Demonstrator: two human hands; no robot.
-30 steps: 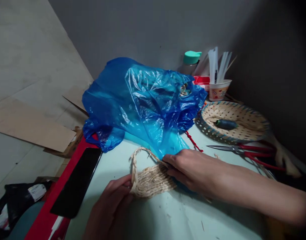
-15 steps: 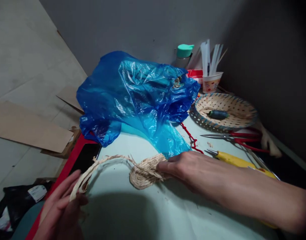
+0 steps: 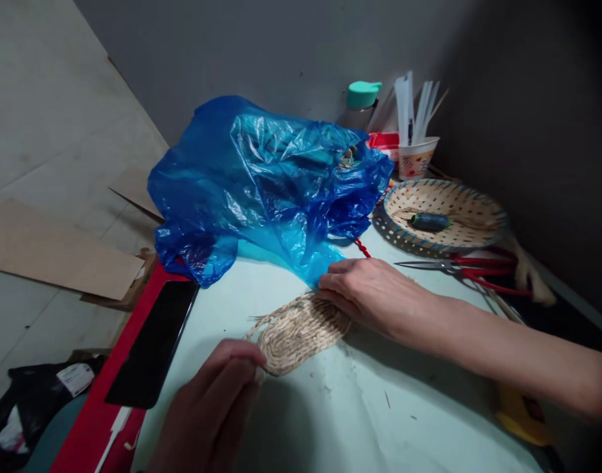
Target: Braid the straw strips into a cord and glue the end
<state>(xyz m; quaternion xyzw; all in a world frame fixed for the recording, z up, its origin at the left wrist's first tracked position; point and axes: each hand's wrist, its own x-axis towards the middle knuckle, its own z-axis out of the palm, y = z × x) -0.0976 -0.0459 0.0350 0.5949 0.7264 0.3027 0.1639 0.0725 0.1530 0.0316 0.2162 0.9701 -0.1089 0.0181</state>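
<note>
An oval mat of coiled, braided straw cord [image 3: 301,335] lies on the pale tabletop. My right hand [image 3: 367,292] grips its far right end, thumb and fingers closed on the edge. Against the near left end sits my left hand [image 3: 222,394], its fingers pinched together on the straw strand, whose end is hidden in the grip. A loose stretch of the strand [image 3: 268,320] runs along the mat's upper left side.
Behind the mat lies a crumpled blue plastic bag [image 3: 261,177]. To the right are red-handled scissors [image 3: 458,265], a woven basket [image 3: 478,210] holding a spool [image 3: 430,222], and a paper cup [image 3: 417,157] of sticks. A phone [image 3: 155,341] rests at left; a yellow tool [image 3: 524,417] is near my right forearm.
My left hand has moved right, from the strand's far-left stretch to the mat's end, and the strand now lies close. The mat has turned and shows flatter; my right hand has shifted slightly away.
</note>
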